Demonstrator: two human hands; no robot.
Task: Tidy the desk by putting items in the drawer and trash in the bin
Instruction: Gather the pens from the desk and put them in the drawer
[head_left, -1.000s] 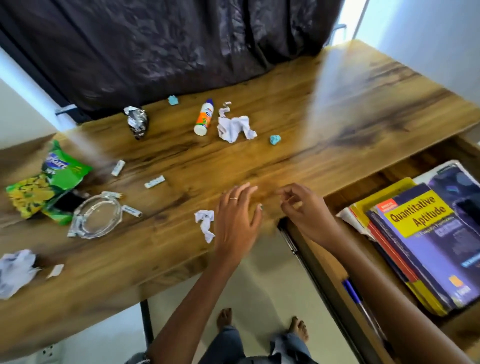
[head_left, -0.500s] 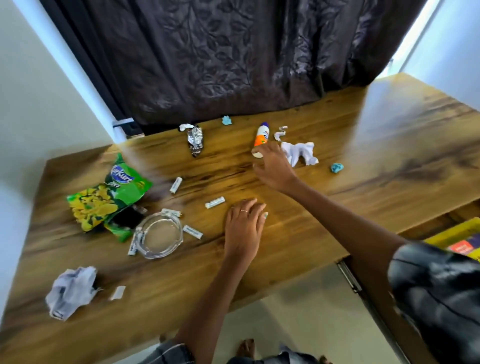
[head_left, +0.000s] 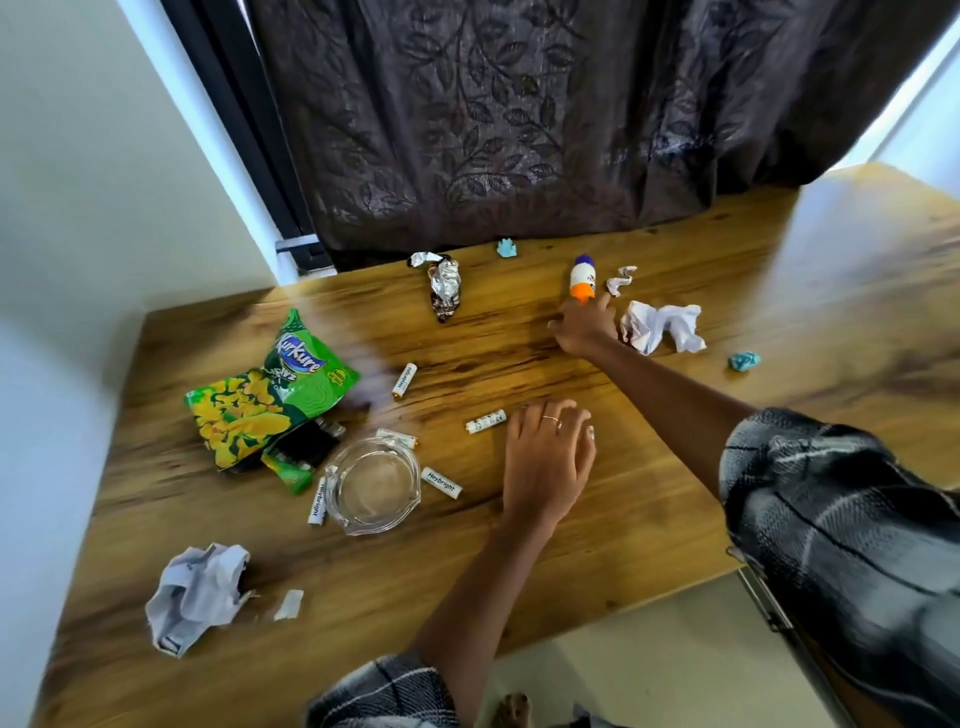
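Observation:
A white glue bottle (head_left: 582, 275) with a purple cap and an orange band lies near the back of the wooden desk (head_left: 675, 467). My right hand (head_left: 584, 327) reaches across to it; its thumb and fingers close round the bottle's lower end, which they hide. Flat on the desk nearer me lies my left hand (head_left: 548, 457), fingers relaxed, holding nothing, just right of a white battery (head_left: 485, 421). Trash lies around: crumpled white paper (head_left: 662, 327) beside my right hand, a foil wrapper (head_left: 444, 286), a green chip bag (head_left: 270, 395) and a paper ball (head_left: 195, 595) at front left.
A glass ashtray (head_left: 374, 486) stands left of my left hand with several batteries (head_left: 441, 482) around it. Small blue scraps (head_left: 744, 360) lie at the right and at the back (head_left: 506, 248). A dark curtain (head_left: 519, 130) hangs behind. The drawer's metal rail (head_left: 769, 608) shows at lower right.
My right hand left the open drawer, reached across the desk to the glue bottle and closed on it. My left hand stayed flat on the desk. The view swung left, off the drawer.

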